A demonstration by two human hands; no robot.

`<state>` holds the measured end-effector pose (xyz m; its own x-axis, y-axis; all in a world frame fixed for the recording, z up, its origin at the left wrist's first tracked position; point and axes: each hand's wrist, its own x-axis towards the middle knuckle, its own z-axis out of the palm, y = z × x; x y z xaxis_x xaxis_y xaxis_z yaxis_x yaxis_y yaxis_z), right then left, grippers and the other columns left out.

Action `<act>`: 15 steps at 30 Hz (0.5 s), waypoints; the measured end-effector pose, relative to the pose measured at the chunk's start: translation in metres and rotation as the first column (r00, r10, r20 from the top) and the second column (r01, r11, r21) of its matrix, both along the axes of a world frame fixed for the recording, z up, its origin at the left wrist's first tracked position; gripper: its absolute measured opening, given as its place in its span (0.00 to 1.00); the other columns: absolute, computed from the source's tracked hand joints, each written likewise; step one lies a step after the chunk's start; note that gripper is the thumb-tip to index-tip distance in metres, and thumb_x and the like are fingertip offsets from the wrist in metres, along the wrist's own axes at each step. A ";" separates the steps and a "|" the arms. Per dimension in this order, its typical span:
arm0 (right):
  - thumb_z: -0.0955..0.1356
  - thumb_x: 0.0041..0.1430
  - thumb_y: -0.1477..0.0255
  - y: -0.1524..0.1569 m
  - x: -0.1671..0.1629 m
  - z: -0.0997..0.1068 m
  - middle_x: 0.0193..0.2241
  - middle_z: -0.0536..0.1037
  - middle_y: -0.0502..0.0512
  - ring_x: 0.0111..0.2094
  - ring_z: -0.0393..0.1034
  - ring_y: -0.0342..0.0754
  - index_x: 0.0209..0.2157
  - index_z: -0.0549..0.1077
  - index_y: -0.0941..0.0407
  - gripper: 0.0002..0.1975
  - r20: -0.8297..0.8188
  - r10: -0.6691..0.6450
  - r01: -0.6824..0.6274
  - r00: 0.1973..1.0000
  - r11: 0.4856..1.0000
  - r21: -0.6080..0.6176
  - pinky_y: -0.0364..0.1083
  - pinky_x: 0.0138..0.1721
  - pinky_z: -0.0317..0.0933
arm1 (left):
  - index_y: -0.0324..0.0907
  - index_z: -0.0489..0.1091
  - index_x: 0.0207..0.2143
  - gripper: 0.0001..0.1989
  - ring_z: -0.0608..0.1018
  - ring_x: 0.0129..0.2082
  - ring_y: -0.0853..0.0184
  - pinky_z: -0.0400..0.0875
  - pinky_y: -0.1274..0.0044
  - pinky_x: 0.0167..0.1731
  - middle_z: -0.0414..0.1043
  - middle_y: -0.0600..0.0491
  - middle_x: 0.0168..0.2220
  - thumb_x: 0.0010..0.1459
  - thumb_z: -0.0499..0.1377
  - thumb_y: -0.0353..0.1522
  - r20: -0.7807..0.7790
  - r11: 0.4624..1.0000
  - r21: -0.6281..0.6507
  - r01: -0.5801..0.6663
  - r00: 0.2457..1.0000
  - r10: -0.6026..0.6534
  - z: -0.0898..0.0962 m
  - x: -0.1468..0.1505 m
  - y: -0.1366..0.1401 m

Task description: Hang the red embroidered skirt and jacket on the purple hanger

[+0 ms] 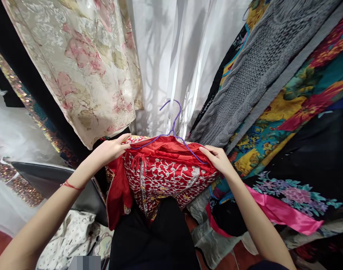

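Observation:
A red garment (168, 168) with silver and gold embroidery hangs in front of me at lap height, its plain red lining showing along the top. Inside its upper opening sits a purple hanger (173, 125), hook pointing up. My left hand (113, 150) pinches the garment's upper left edge beside one end of the hanger. At the upper right edge, my right hand (215, 158) grips the cloth near the hanger's other end, thumb on top. A loose red flap (119, 191) with a gold edge droops below my left hand.
A cream floral cloth (87, 67) hangs at left before a white curtain (157, 56). On the right hang a grey knit (244, 75) and a colourful floral garment (295, 101). A dark chair-like panel (47, 172) and a dotted white cloth (66, 240) are at lower left.

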<state>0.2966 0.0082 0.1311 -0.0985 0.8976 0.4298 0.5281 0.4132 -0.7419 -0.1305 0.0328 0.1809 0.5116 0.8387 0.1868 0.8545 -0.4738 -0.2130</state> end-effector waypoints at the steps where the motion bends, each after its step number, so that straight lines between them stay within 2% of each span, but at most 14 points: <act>1: 0.64 0.60 0.46 0.000 0.000 0.000 0.22 0.62 0.49 0.27 0.55 0.44 0.21 0.64 0.55 0.28 0.000 0.007 -0.007 1.000 1.000 -0.003 0.45 0.32 0.54 | 0.50 0.75 0.49 0.18 0.82 0.47 0.57 0.78 0.67 0.44 0.56 0.49 0.70 0.66 0.48 0.35 0.016 1.000 -0.005 -0.015 1.000 0.015 0.000 0.000 0.003; 3: 0.64 0.60 0.46 -0.001 -0.001 0.001 0.22 0.61 0.49 0.27 0.54 0.44 0.21 0.63 0.55 0.28 0.001 0.018 -0.018 1.000 1.000 -0.007 0.45 0.32 0.53 | 0.49 0.75 0.49 0.17 0.81 0.49 0.58 0.76 0.68 0.48 0.60 0.51 0.68 0.66 0.48 0.36 0.062 1.000 -0.005 -0.023 0.998 0.023 -0.001 0.001 0.010; 5: 0.64 0.60 0.46 -0.002 -0.002 0.002 0.22 0.59 0.48 0.27 0.54 0.44 0.21 0.61 0.55 0.28 0.006 0.024 -0.024 1.000 1.000 -0.007 0.45 0.32 0.52 | 0.47 0.73 0.49 0.17 0.79 0.52 0.57 0.75 0.69 0.49 0.65 0.50 0.65 0.66 0.48 0.36 0.090 0.999 0.020 -0.037 0.995 0.035 -0.004 0.002 0.015; 9: 0.64 0.62 0.47 -0.004 -0.003 0.000 0.22 0.57 0.48 0.27 0.52 0.43 0.21 0.59 0.55 0.27 -0.004 0.022 -0.022 1.000 1.000 -0.001 0.45 0.31 0.51 | 0.46 0.68 0.53 0.17 0.82 0.42 0.59 0.75 0.73 0.33 0.65 0.48 0.63 0.65 0.48 0.34 0.086 0.994 0.065 -0.089 0.993 0.083 -0.010 0.007 0.011; 11: 0.64 0.62 0.48 -0.003 -0.003 -0.001 0.22 0.56 0.47 0.27 0.52 0.43 0.21 0.58 0.55 0.27 -0.018 0.014 -0.014 1.000 1.000 0.005 0.45 0.31 0.50 | 0.43 0.65 0.55 0.19 0.81 0.44 0.59 0.73 0.75 0.30 0.62 0.44 0.64 0.62 0.50 0.31 0.140 0.986 0.095 -0.134 0.983 0.120 -0.013 0.011 0.000; 13: 0.65 0.62 0.48 -0.002 -0.002 -0.003 0.22 0.56 0.47 0.27 0.51 0.43 0.21 0.58 0.55 0.27 -0.024 0.008 -0.008 1.000 1.000 0.007 0.44 0.31 0.50 | 0.38 0.62 0.56 0.21 0.78 0.49 0.55 0.74 0.74 0.32 0.61 0.37 0.63 0.61 0.52 0.33 0.233 0.951 0.158 -0.267 0.946 0.227 -0.016 0.014 -0.013; 15: 0.65 0.62 0.48 -0.001 -0.001 -0.004 0.22 0.57 0.47 0.27 0.52 0.43 0.21 0.60 0.55 0.27 -0.030 0.007 -0.008 1.000 1.000 -0.005 0.44 0.30 0.51 | 0.34 0.64 0.55 0.23 0.76 0.51 0.50 0.73 0.72 0.34 0.66 0.32 0.57 0.62 0.53 0.39 0.279 0.873 0.193 -0.447 0.878 0.388 -0.017 0.012 -0.024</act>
